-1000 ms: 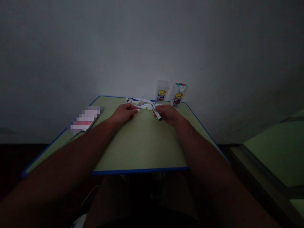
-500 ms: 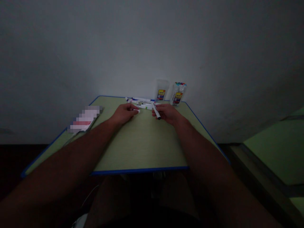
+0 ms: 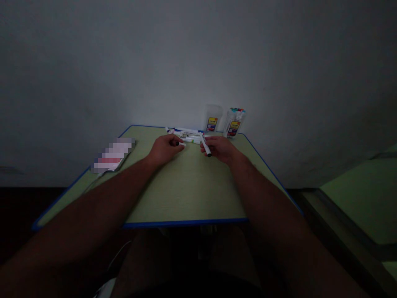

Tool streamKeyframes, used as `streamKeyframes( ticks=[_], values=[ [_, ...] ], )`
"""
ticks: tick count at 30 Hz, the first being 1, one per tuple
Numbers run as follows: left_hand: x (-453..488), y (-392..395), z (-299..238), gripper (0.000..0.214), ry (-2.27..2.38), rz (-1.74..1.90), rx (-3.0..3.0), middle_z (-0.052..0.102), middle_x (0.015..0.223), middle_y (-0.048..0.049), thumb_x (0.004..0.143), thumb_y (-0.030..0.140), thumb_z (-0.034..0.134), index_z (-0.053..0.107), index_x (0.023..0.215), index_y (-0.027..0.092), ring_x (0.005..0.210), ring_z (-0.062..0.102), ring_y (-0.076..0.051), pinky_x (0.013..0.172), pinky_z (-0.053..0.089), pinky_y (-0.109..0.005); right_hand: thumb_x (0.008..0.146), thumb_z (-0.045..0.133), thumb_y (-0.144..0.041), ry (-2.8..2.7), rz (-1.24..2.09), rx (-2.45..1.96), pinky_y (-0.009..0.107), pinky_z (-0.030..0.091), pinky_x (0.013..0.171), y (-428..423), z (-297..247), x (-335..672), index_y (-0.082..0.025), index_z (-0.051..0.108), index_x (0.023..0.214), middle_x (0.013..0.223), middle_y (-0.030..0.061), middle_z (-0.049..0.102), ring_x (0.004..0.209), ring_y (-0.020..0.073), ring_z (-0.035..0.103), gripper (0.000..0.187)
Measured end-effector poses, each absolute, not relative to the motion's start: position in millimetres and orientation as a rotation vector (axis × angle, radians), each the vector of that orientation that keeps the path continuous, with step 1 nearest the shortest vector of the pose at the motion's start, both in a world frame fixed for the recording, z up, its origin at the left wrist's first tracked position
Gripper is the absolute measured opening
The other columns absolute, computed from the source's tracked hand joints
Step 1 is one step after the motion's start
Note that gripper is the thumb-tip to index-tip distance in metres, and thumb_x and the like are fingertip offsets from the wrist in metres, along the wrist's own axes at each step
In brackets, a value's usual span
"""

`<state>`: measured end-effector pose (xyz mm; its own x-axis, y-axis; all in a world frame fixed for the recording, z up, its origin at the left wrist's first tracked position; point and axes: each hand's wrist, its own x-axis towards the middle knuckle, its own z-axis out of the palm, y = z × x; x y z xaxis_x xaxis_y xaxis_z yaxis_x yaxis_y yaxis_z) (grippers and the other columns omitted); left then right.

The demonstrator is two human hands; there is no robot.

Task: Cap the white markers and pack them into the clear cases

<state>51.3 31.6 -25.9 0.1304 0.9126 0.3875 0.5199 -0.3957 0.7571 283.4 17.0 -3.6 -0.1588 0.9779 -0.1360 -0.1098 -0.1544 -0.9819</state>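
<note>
In the head view my right hand is closed around a white marker, tilted with its dark end toward me. My left hand has thumb and fingers pinched on a small white piece with a dark end. Whether that is a cap or part of a marker, I cannot tell. Behind both hands several white markers lie in a loose pile, partly hidden by the fingers.
A clear case with a yellow label stands by the wall. To its right is a second case holding several markers with coloured ends. A blurred flat device with a cable lies at the left of the blue-edged table.
The view has shifted slightly. My left hand has turned a little, so the dark end of its small white piece now shows. The right hand keeps its hold on the marker.
</note>
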Motion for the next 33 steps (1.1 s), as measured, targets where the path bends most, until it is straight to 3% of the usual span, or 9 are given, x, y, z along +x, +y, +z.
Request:
streamKeyframes(
  ticks=[9,19,23,28,33],
  values=[
    [50.5,33.3,-28.7,0.022,1.293,1.197,2.009,0.057,0.065,0.0027,0.070,0.029,0.075,0.074,0.089,0.018,0.059,0.048,-0.012,0.059,0.036,-0.028,0.090,0.053,-0.002,-1.150,1.470,-1.163,0.025,0.054,0.053,17.1,-3.6,282.3,-0.011,0.061,0.095,0.074,0.0054,0.069,0.059,0.0137,0.067,0.013],
    [50.3,30.5,-24.6,0.010,1.396,1.215,2.044,0.055,0.060,0.0022,0.072,0.028,0.070,0.069,0.071,0.018,0.058,0.046,-0.012,0.057,0.034,-0.028,0.090,0.052,-0.001,-1.164,1.478,-1.165,0.025,0.055,0.053,16.1,-2.7,282.0,-0.012,0.061,0.095,0.074,0.0049,0.069,0.060,0.0137,0.067,0.014],
    [50.1,32.4,-25.2,0.011,1.339,1.254,2.012,0.058,0.062,0.0015,0.075,0.027,0.065,0.071,0.079,0.018,0.058,0.049,-0.013,0.057,0.036,-0.027,0.090,0.052,-0.001,-1.146,1.479,-1.183,0.026,0.055,0.053,15.1,-2.0,281.5,-0.012,0.060,0.099,0.074,0.0049,0.069,0.060,0.0146,0.067,0.017],
    [50.7,33.1,-25.7,0.024,1.347,1.223,1.968,0.062,0.063,-0.0006,0.082,0.039,0.063,0.073,0.085,0.018,0.057,0.052,-0.014,0.057,0.038,-0.028,0.089,0.053,-0.002,-1.143,1.466,-1.200,0.026,0.055,0.053,15.0,-1.7,281.2,-0.011,0.060,0.101,0.075,0.0054,0.069,0.061,0.0149,0.068,0.016],
    [50.1,29.9,-22.7,0.025,1.408,1.181,2.045,0.061,0.063,0.0005,0.075,0.035,0.071,0.077,0.093,0.018,0.059,0.051,-0.014,0.059,0.039,-0.028,0.089,0.054,-0.001,-1.140,1.458,-1.208,0.027,0.055,0.054,13.7,-0.5,280.4,-0.011,0.060,0.102,0.075,0.0054,0.070,0.060,0.0146,0.067,0.018]
  ],
)
